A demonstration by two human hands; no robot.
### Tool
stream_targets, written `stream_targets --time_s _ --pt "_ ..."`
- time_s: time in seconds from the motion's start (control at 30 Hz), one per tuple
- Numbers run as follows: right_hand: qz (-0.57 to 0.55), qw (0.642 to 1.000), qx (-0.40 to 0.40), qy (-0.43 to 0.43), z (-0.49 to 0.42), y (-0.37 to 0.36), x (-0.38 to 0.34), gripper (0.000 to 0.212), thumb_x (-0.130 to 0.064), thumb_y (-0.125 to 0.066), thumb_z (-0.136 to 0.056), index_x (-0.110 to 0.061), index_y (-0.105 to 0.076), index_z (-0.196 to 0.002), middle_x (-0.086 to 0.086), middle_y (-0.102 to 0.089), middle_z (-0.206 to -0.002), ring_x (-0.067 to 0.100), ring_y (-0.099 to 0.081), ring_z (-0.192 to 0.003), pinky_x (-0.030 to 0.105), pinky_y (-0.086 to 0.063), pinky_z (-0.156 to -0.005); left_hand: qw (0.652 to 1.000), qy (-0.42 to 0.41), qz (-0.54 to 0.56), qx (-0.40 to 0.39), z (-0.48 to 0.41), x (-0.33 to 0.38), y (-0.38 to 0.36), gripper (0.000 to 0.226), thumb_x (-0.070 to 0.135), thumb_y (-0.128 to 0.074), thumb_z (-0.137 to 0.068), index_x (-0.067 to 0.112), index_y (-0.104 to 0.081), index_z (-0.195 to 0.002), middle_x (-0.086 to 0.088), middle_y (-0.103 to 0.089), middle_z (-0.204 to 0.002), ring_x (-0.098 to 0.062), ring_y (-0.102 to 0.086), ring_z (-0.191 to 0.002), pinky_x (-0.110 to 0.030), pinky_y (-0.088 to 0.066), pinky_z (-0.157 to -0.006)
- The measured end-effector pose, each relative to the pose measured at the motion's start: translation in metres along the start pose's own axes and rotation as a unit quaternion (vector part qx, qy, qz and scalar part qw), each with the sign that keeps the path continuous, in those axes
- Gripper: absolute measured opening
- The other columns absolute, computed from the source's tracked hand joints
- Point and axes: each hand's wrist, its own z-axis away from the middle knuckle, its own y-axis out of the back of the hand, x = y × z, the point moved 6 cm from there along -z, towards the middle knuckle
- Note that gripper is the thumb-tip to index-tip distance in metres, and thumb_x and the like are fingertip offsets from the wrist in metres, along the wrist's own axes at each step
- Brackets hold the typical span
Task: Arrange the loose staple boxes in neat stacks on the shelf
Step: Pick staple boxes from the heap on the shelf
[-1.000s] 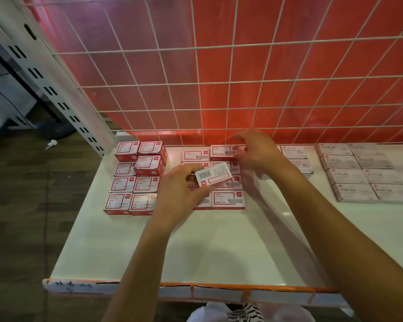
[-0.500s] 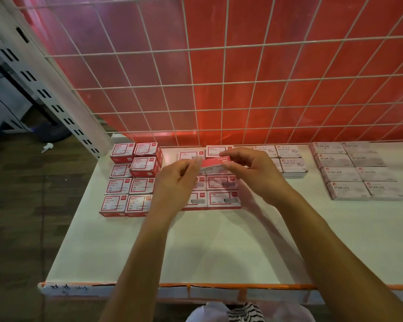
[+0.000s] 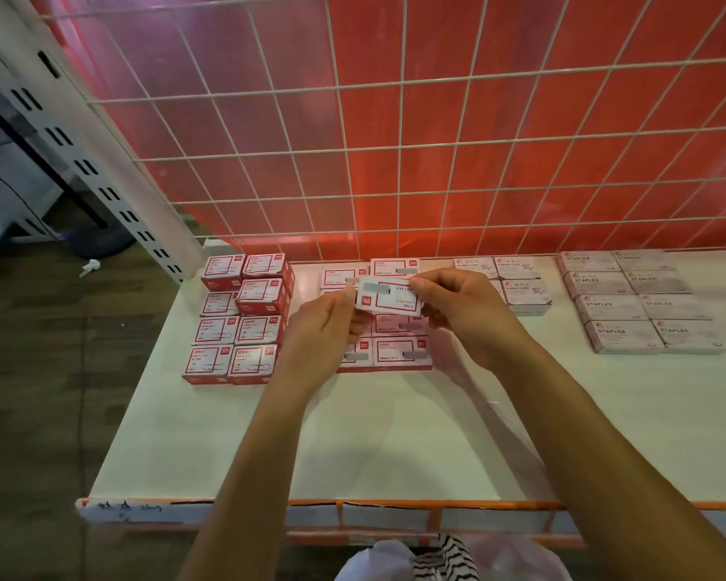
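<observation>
I see one red-and-white staple box (image 3: 388,296) raised face-up, its print upside down to me, above the middle block of matching boxes (image 3: 401,352) lying flat in rows on the white shelf (image 3: 395,434).

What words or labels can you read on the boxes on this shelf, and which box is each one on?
"STAPLES": pale boxes at the right.
"PAPER CLIPS": pale boxes behind the right hand.
Held box, between left hand and right hand: red logo, print upside down, unreadable.
Red boxes at the left: text too small to read.
</observation>
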Motion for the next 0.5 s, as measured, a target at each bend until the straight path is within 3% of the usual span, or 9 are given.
stream_targets --time_s 0.1,0.2,0.33,0.5 --pt "-0.062 0.998 -0.001 -0.033 0.001 -0.003 0.008 0.013 -0.017 -0.059 -0.093 -0.011 -0.068 -0.086 0.004 -0.071 -0.079 0.016 -0.062 -0.072 0.030 -0.056 -0.071 0.998 0.029 0.031 0.041 0.003 0.000 0.000 0.027 0.042 -0.040 -0.100 0.036 -0.063 -0.086 0.008 -0.072 -0.085 -0.011 -0.069 -0.081 -0.038 -0.058 -0.080" --pt "-0.096 0.995 -0.010 -0.039 0.005 -0.012 0.016 0.009 -0.010 -0.057 -0.093 -0.007 -0.066 -0.092 0.007 -0.071 -0.086 0.017 -0.064 -0.076 0.030 -0.056 -0.075 0.998 0.021 0.009 0.057 0.004 0.004 -0.005 0.024 0.048 -0.046 -0.096 0.038 -0.064 -0.083 0.009 -0.071 -0.081 -0.012 -0.068 -0.080 -0.043 -0.058 -0.079" --pt "-0.125 0.992 -0.021 -0.017 0.013 -0.027 0.020 0.007 -0.007 -0.060 -0.090 -0.004 -0.061 -0.096 0.014 -0.070 -0.092 0.022 -0.069 -0.080 0.032 -0.057 -0.075 0.997 -0.008 -0.047 0.067 0.004 0.014 -0.011 0.035 0.059 -0.052 -0.086 0.034 -0.069 -0.104 0.012 -0.072 -0.084 -0.010 -0.067 -0.083 -0.043 -0.056 -0.078" --pt "-0.041 0.998 0.004 0.051 0.018 -0.035 0.019 0.010 -0.011 -0.065 -0.086 -0.015 -0.063 -0.095 0.006 -0.070 -0.097 0.021 -0.069 -0.089 0.034 -0.057 -0.080 0.990 -0.027 -0.108 0.087 0.004 0.021 -0.011 0.050 0.062 -0.059 -0.080 0.028 -0.066 -0.117 0.008 -0.070 -0.103 -0.011 -0.064 -0.094 -0.038 -0.054 -0.086"
